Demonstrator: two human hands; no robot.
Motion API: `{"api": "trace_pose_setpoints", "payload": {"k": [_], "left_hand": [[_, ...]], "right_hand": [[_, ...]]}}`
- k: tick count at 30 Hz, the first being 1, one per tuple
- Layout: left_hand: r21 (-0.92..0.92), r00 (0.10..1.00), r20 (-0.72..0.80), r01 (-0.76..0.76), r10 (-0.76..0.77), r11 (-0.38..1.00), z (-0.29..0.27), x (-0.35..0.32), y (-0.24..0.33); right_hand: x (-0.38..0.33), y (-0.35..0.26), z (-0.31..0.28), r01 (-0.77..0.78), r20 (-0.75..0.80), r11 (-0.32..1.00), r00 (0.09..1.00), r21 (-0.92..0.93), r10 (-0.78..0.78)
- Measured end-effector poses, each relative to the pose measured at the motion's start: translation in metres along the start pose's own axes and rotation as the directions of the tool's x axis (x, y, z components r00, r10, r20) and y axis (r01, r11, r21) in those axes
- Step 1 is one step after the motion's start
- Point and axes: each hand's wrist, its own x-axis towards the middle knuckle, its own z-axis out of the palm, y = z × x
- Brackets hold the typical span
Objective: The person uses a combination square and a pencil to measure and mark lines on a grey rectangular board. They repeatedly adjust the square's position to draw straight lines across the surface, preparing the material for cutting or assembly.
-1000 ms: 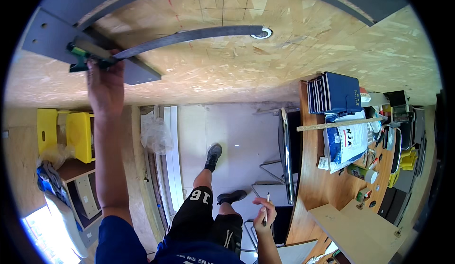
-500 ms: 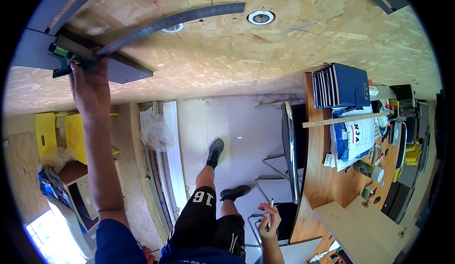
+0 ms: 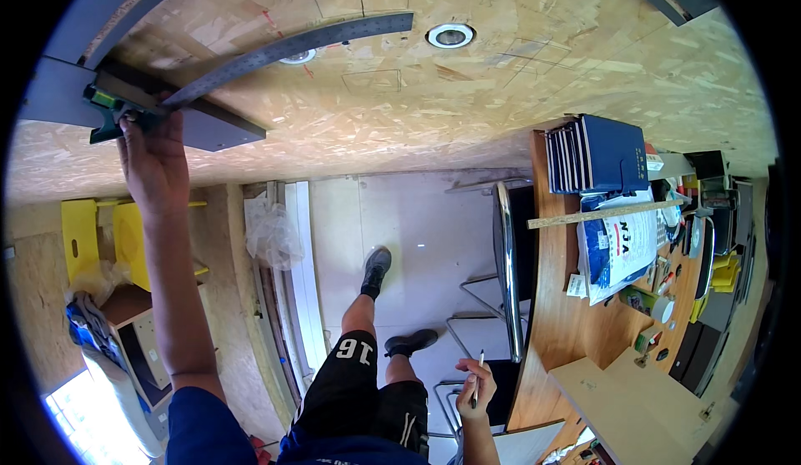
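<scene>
Up at the far left, my left hand (image 3: 158, 169) is closed on the green head of a combination square (image 3: 104, 115), which has a small yellow-green level vial. Its long steel blade (image 3: 292, 45) reaches to the right across the wood-chip panel and looks curved in this lens. The square's head lies against a grey board (image 3: 224, 129) at the panel; my fingers hide part of where they meet. Low in the middle, my right hand (image 3: 474, 394) is held away from the panel, fingers closed round a slim pen (image 3: 480, 361) pointing up.
Two round metal-rimmed fittings, one a downlight shape (image 3: 450, 36), sit in the panel among pencil lines. At right, a wooden desk (image 3: 555, 298) carries blue binders (image 3: 613, 152), a wood strip (image 3: 601, 213) and a white-blue bag (image 3: 622, 248). A chair (image 3: 507, 273) stands beside it. Yellow chairs (image 3: 79, 236) are at left.
The view has shifted slightly. The steel blade's free end sits a little further left and lower in view. Both hands keep their grips.
</scene>
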Motion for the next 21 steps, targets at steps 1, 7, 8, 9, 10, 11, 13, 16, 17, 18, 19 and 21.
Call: {"api": "trace_pose_setpoints", "payload": {"k": [1,7,8,9,10,11,13,16,17,18,19,21], "left_hand": [[0.019,1.0,-0.016,-0.002,0.002,1.0,0.001,-0.001,0.001],[0.021,0.998,-0.022,-0.05,0.051,0.999,0.006,-0.003,-0.002],[0.047,0.998,-0.047,-0.049,0.052,0.998,0.008,-0.003,-0.002],[0.072,0.996,-0.072,-0.048,0.053,0.996,0.011,-0.003,-0.001],[0.092,0.994,-0.099,-0.045,0.054,0.995,0.014,-0.003,-0.002],[0.115,0.99,-0.128,-0.04,0.055,0.993,0.017,-0.004,-0.001],[0.117,0.987,-0.149,-0.04,0.058,0.992,0.017,-0.004,-0.001],[0.129,0.987,-0.146,-0.054,0.073,0.99,0.021,-0.005,-0.003],[0.136,0.987,-0.139,-0.06,0.079,0.989,0.023,-0.005,-0.004],[0.151,0.983,-0.16,-0.06,0.085,0.987,0.026,-0.005,-0.003],[0.163,0.98,-0.181,-0.058,0.088,0.985,0.031,-0.005,-0.004],[0.167,0.98,-0.177,-0.064,0.094,0.984,0.033,-0.006,-0.006]], "right_hand": [[0.001,0.0,0.001,0.004,0.003,1.0,1.0,0.0,-0.004],[0.004,0.001,0.005,0.009,0.03,1.0,1.0,0.0,-0.009],[0.003,0.002,0.005,0.005,0.029,1.0,1.0,-0.002,-0.005],[0.002,0.002,0.005,0.0,0.028,1.0,1.0,-0.005,0.0],[0.001,0.003,0.005,0.0,0.028,1.0,1.0,0.001,0.0],[0.001,0.005,0.005,0.001,0.028,1.0,1.0,0.006,-0.001],[0.001,0.005,0.006,-0.002,0.03,1.0,1.0,0.01,0.001],[0.002,0.004,0.006,-0.011,0.033,1.0,0.999,0.006,0.011],[0.002,0.004,0.006,-0.016,0.032,1.0,0.999,0.004,0.015],[0.001,0.004,0.006,-0.02,0.031,1.0,0.999,0.003,0.02],[0.001,0.004,0.006,-0.023,0.033,1.0,0.999,0.003,0.023],[0.002,0.004,0.004,-0.029,0.038,1.0,0.999,0.003,0.029]]}}
